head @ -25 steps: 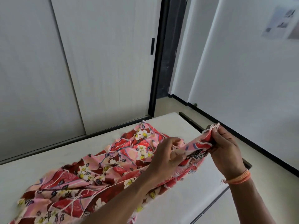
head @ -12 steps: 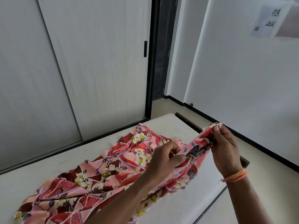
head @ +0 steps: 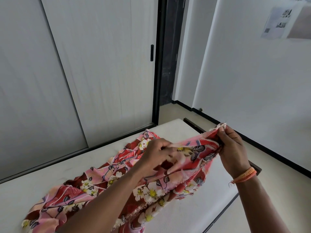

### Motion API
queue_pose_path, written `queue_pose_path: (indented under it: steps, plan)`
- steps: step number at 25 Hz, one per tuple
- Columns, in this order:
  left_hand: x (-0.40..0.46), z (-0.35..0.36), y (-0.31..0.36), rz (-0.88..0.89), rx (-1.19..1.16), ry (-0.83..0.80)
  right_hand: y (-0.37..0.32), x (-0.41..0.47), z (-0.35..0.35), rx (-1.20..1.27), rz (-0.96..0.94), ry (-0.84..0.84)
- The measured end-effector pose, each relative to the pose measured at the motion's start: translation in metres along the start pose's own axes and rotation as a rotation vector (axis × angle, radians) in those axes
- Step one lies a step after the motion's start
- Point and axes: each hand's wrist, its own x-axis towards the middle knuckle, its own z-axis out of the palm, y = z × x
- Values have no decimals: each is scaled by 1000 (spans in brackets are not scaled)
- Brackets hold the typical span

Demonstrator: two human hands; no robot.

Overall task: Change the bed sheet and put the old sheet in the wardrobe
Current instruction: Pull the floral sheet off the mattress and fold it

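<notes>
While the floral sheet (head: 107,180) lies crumpled across the bare mattress (head: 198,214), both hands are working along one frayed edge of it. The right hand (head: 233,148) has a corner lifted clear of the bed — fingertips and thumb pinched tight on the raw hem, with a bunch of cloth gathered in the curled palm below. The left hand (head: 157,154) is in closer to the heap, fingers curled over a fold and gripping it, so a short span of cloth is stretched between the two. The rest of the sheet trails back toward the lower left, loose and rumpled on the mattress.

Where does that leave the job? The mattress shows pale and uncovered wherever the cloth isn't, so nothing is spread or tucked yet. Whether this red-and-pink piece is the old sheet being gathered up or the fresh one being opened out, the picture alone can't settle — the corner-hunting would suit either. No second sheet is in view.

Behind the bed stand the wardrobe's sliding doors (head: 101,64), pulled across, a small dark handle (head: 152,52) near the edge of one. So the storing step looks untouched: a door must slide open before any sheet goes in. By my reckoning, we're early, with most of the task ahead.
</notes>
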Motion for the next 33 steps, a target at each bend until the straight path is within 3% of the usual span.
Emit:
queue_pose_path:
  steps: [7, 12, 16, 19, 24, 33]
  plan:
    - [22, -39, 16, 6, 58, -121, 5, 26, 34, -186, -127, 265]
    - [12, -48, 17, 31, 31, -105, 7, 39, 67, -339, -345, 356]
    - [3, -62, -1, -130, 198, -252, -6, 47, 80, -309, -480, 415]
    - [-3, -68, -17, -191, 200, -258, -13, 59, 77, -286, -477, 469]
    - [2, -76, -10, -157, 190, -167, -10, 73, 65, -279, -426, 529]
    - [13, -85, -10, 63, 281, 383, 6, 90, 62, -415, -348, 595]
